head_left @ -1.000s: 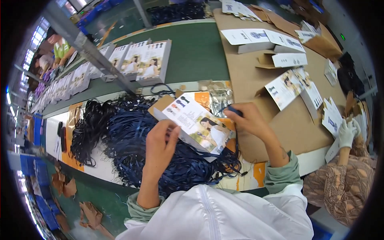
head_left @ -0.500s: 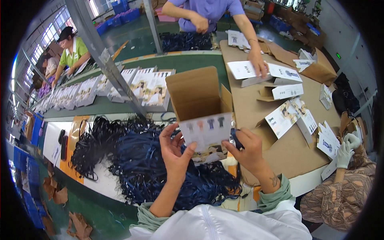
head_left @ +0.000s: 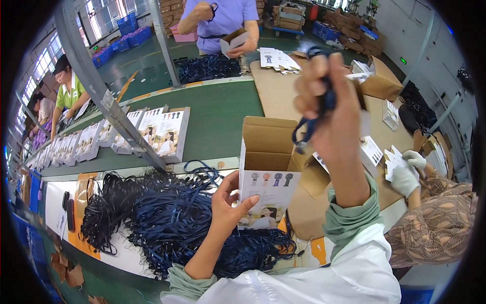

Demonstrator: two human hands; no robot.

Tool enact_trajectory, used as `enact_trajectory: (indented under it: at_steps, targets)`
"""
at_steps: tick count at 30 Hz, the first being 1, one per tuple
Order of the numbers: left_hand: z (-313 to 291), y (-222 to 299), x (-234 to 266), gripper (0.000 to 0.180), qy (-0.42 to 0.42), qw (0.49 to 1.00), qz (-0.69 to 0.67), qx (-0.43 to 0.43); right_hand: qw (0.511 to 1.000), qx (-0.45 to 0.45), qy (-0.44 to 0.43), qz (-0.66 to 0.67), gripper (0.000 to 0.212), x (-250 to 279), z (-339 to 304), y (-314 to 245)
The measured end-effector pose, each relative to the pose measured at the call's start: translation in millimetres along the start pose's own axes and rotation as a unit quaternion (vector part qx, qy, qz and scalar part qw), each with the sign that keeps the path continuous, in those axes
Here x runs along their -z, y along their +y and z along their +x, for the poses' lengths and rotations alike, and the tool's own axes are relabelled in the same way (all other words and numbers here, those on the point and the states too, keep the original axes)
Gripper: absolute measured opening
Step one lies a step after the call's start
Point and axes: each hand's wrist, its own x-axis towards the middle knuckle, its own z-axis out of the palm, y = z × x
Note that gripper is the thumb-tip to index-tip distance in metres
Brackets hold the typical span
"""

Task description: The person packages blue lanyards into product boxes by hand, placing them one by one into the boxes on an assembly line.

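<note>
My left hand [head_left: 227,206] grips the left side of a white printed carton [head_left: 268,197], thumb on its front face. The carton stands upright with its top flaps open, showing a brown inside. My right hand [head_left: 338,119], blurred by motion, is raised to the right above the carton. Its fingers are closed round a dark blue wrist strap [head_left: 301,134], part of which hangs in a loop. A heap of dark blue straps [head_left: 172,207] lies on the table left of the carton, with a darker bundle [head_left: 104,213] at its left end.
A metal post [head_left: 109,101] slants up beyond the heap. Printed cartons [head_left: 167,134] stand in a row on the green belt [head_left: 217,104]. At right, a co-worker's gloved hands [head_left: 405,180] handle cartons on brown cardboard [head_left: 309,223]. Across the belt, another person [head_left: 223,25] holds a small carton.
My right hand has risen from the carton's right side, lifting the strap up and to the right. The carton, in my left hand, is lower. The person opposite now holds a carton.
</note>
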Motion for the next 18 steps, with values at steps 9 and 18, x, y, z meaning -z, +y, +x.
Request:
enact_trajectory:
  at_steps: [9, 18]
  targets:
    - [7.9, 12.5, 21.9, 0.059, 0.081, 0.995, -0.053, -0.002, 0.751, 0.096, -0.089, -0.648, 0.029, 42.5, -69.2, 28.4]
    - [25.3, -10.0, 43.6, 0.070, 0.079, 0.993, 0.077, -0.036, 0.942, -0.299, 0.044, -0.148, 0.060, 82.0, -113.7, 142.8]
